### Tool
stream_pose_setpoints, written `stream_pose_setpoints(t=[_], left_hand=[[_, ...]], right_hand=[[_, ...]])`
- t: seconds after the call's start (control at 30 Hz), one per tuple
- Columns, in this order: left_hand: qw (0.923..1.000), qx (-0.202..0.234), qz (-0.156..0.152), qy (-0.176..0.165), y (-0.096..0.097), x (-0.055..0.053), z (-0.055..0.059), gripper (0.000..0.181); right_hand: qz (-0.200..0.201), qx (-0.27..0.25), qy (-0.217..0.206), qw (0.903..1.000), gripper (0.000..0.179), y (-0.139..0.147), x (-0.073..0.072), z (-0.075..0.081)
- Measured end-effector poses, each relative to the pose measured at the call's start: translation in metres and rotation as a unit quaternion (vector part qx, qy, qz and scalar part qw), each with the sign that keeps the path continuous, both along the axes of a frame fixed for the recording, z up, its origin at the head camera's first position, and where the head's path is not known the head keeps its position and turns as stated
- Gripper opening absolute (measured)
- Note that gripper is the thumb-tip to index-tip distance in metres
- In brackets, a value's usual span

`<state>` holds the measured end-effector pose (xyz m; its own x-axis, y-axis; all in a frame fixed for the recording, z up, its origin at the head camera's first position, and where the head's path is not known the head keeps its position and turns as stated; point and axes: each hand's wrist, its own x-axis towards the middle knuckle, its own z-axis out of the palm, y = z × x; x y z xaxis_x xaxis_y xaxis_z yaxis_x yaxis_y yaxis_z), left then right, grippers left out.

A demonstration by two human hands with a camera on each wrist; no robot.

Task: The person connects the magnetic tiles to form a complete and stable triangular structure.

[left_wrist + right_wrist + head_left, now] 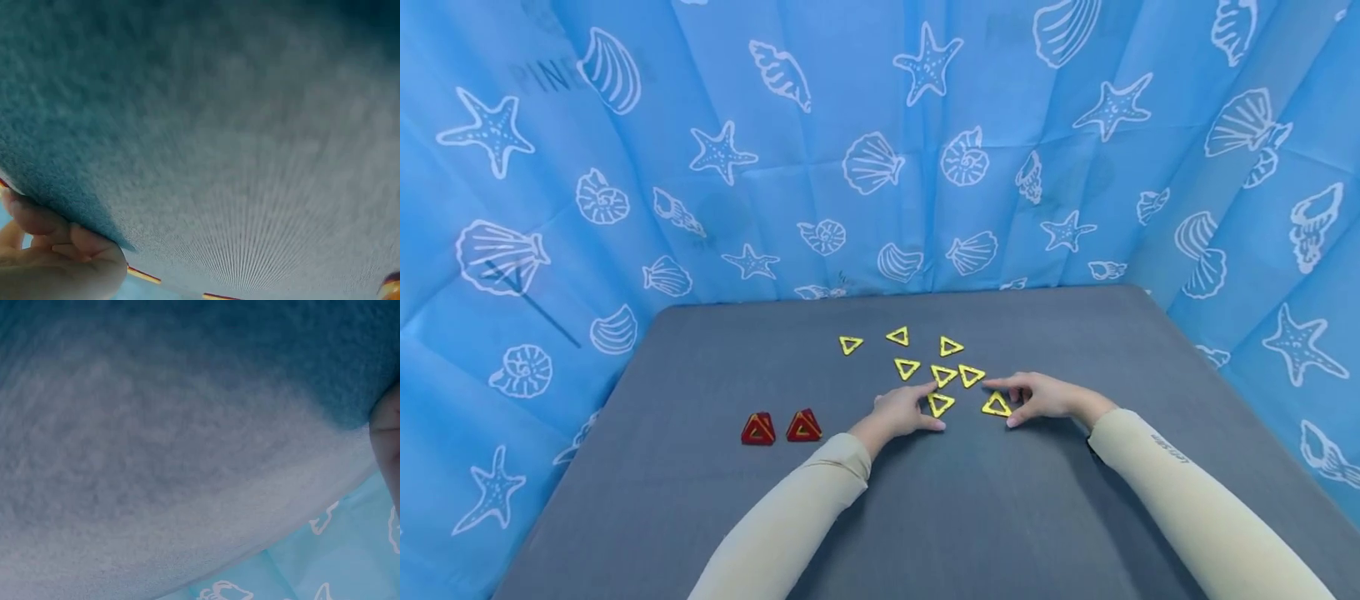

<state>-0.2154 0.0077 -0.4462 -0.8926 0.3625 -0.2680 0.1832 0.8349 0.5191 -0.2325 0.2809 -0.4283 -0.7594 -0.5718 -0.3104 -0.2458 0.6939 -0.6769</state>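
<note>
Several yellow triangle frames lie flat on the grey table in the head view. My left hand (898,414) rests beside a yellow triangle (941,405), its index finger reaching to the lower edge of another yellow triangle (943,376) and its thumb spread apart below. Around a third yellow triangle (996,406), the index finger and thumb of my right hand (1041,395) are spread wide. Just left of that index fingertip lies one more yellow triangle (972,375). The left wrist view shows the left hand (69,265) low in its corner; only a sliver of the right hand (389,440) appears in the right wrist view.
Two red triangular pieces with yellow edges, one (757,429) beside the other (805,426), sit left of my left arm. Farther back lie more yellow triangles, such as one (851,344) at the left. A blue shell-print curtain (820,192) hangs behind the table (715,492).
</note>
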Motion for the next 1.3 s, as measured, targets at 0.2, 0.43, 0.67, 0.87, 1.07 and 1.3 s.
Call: stream_pose_setpoints(t=[0.2, 0.43, 0.67, 0.87, 1.07, 1.3], left_hand=[[0.9998, -0.014, 0.014, 0.003, 0.005, -0.002, -0.003, 0.071], [0.9991, -0.031, 0.024, 0.016, 0.008, -0.001, -0.002, 0.064], [0.9994, -0.01, 0.029, 0.017, 0.008, -0.001, -0.003, 0.058], [0.9993, 0.008, 0.029, 0.021, 0.007, -0.001, -0.002, 0.055], [0.9994, 0.0, 0.02, 0.027, 0.005, -0.001, -0.002, 0.051], [0.9993, 0.015, -0.028, 0.018, -0.002, 0.001, 0.003, 0.049]], right_hand=[[0.005, 0.006, 0.001, 1.0, 0.065, 0.001, -0.001, -0.002], [0.007, 0.008, 0.007, 0.9999, 0.059, 0.0, -0.005, -0.003], [0.0, -0.005, 0.0, 1.0, 0.051, -0.002, -0.006, -0.004], [-0.01, -0.012, -0.004, 0.9999, 0.046, -0.003, -0.006, -0.004], [-0.018, -0.017, 0.006, 0.9997, 0.037, -0.004, -0.003, -0.003], [-0.071, 0.001, 0.033, 0.9969, 0.034, -0.011, 0.009, -0.002]])
